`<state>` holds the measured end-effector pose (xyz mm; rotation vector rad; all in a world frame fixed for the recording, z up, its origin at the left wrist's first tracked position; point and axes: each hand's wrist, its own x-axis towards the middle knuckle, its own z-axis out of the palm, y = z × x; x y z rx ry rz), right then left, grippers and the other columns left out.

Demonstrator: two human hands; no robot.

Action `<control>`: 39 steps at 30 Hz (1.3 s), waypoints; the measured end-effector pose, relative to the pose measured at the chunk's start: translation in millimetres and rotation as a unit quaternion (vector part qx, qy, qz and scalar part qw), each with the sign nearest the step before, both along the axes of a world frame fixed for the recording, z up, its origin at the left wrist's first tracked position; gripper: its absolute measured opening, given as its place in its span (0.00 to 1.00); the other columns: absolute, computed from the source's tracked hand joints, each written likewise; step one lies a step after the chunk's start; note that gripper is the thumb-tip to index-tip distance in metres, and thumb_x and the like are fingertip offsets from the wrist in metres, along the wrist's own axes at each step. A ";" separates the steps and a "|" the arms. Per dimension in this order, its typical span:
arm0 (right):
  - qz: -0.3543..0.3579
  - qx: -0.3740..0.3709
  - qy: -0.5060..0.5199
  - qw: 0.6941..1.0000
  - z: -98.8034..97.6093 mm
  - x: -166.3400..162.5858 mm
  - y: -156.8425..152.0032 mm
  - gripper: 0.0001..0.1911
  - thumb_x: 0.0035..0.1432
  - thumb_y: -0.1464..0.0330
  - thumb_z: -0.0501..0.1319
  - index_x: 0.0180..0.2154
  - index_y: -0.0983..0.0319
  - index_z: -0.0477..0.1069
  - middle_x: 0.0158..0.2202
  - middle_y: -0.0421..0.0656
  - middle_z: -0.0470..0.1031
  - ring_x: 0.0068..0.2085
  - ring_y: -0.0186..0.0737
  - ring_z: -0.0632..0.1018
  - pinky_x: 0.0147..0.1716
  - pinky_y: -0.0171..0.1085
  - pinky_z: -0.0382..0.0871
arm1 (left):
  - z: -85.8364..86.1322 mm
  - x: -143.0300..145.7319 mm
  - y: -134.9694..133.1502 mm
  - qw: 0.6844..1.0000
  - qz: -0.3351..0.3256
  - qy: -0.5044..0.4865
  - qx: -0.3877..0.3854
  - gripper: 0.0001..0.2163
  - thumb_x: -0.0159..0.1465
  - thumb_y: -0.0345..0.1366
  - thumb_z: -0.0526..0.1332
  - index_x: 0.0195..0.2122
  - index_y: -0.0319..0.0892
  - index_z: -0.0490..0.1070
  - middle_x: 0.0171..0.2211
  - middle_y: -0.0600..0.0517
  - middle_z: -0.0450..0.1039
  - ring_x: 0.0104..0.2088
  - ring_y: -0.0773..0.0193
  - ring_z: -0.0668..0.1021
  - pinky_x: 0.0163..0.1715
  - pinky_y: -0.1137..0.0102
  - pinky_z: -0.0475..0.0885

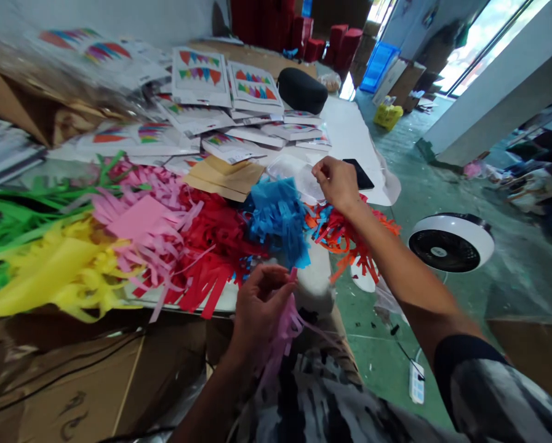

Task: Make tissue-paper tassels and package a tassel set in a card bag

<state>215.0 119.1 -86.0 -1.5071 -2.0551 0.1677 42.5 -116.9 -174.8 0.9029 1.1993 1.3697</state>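
Note:
A pink paper tassel (pixel 285 329) hangs from my left hand (pixel 260 301), its twisted top pinched between thumb and fingers at the table's front edge. My right hand (pixel 338 181) reaches farther out, fingers bent together beside a clear plastic tray (pixel 287 167); whatever they may hold is hidden. Under my right forearm lies a pile of orange and red fringed paper (pixel 344 237). Between the hands sits blue fringed paper (pixel 280 215), with red fringe (pixel 215 240), pink fringe (pixel 141 218), yellow fringe (pixel 49 267) and green fringe (pixel 21 212) spread leftward.
Printed packets (pixel 202 77) are stacked at the back beside a black case (pixel 302 90). Brown envelopes (pixel 224 177) rest behind the fringes, and a dark phone (pixel 359 174) lies by my right hand. A fan (pixel 451 243) and a power strip (pixel 416 383) are at right.

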 end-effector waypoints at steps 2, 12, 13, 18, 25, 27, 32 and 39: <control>0.084 -0.006 0.114 0.990 6.4 0.1 -42.7 0.10 0.71 0.68 0.57 0.42 0.62 0.77 0.40 0.45 0.82 0.37 0.40 0.80 0.41 0.40 0.71 | 9.5 -1.4 -2.9 1.000 0.009 -0.010 -0.004 0.13 0.57 0.39 0.76 0.42 0.42 0.80 0.35 0.50 0.83 0.36 0.63 0.83 0.37 0.72 0.76; 0.181 -0.162 0.326 0.914 -21.5 -3.0 -216.3 0.06 0.66 0.61 0.68 0.38 0.56 0.81 0.38 0.41 0.81 0.40 0.39 0.79 0.39 0.39 0.71 | 29.2 9.4 -28.0 1.000 0.019 -0.011 0.008 0.09 0.57 0.41 0.76 0.34 0.43 0.84 0.31 0.52 0.82 0.31 0.66 0.79 0.31 0.74 0.74; 0.177 -0.162 0.336 0.911 -24.3 -1.8 -218.3 0.06 0.66 0.61 0.68 0.38 0.55 0.81 0.38 0.41 0.81 0.40 0.39 0.79 0.39 0.39 0.70 | 28.4 11.6 -30.4 1.000 0.021 -0.009 0.009 0.09 0.57 0.42 0.76 0.35 0.43 0.84 0.30 0.52 0.82 0.30 0.66 0.79 0.30 0.74 0.73; 0.144 -0.184 0.347 0.908 -30.3 4.0 -224.3 0.10 0.65 0.57 0.68 0.39 0.56 0.82 0.36 0.41 0.81 0.37 0.38 0.79 0.38 0.38 0.70 | 23.1 17.7 -38.9 0.999 0.032 0.012 0.033 0.10 0.59 0.43 0.75 0.36 0.44 0.84 0.29 0.52 0.81 0.27 0.66 0.77 0.27 0.73 0.71; 0.129 -0.223 0.377 0.890 -35.5 6.9 -235.1 0.13 0.65 0.55 0.67 0.40 0.57 0.81 0.37 0.41 0.81 0.38 0.38 0.79 0.39 0.37 0.72 | 22.2 17.7 -42.1 0.997 0.007 0.045 0.060 0.07 0.62 0.42 0.73 0.36 0.45 0.84 0.32 0.51 0.82 0.34 0.62 0.80 0.31 0.71 0.74; 0.128 -0.230 0.380 0.887 -34.6 7.5 -237.1 0.13 0.66 0.55 0.67 0.40 0.58 0.80 0.37 0.41 0.81 0.38 0.38 0.79 0.39 0.37 0.71 | 22.5 18.1 -42.2 0.998 -0.001 0.040 0.057 0.07 0.62 0.42 0.73 0.36 0.45 0.83 0.32 0.51 0.81 0.33 0.62 0.80 0.30 0.71 0.74; 0.134 -0.233 0.340 0.901 -28.5 7.7 -244.0 0.12 0.67 0.56 0.65 0.39 0.58 0.79 0.35 0.40 0.79 0.37 0.38 0.77 0.38 0.38 0.71 | 21.0 16.6 -42.4 0.996 0.008 0.048 0.070 0.07 0.61 0.42 0.73 0.34 0.45 0.83 0.30 0.52 0.79 0.31 0.64 0.78 0.29 0.72 0.73; 0.111 -0.196 0.347 0.910 -31.7 5.1 -252.7 0.11 0.68 0.56 0.64 0.40 0.56 0.78 0.38 0.41 0.79 0.40 0.41 0.78 0.42 0.41 0.73 | 20.5 14.3 -47.7 0.995 0.000 0.077 0.068 0.07 0.62 0.43 0.72 0.36 0.46 0.83 0.32 0.52 0.80 0.29 0.65 0.79 0.26 0.73 0.71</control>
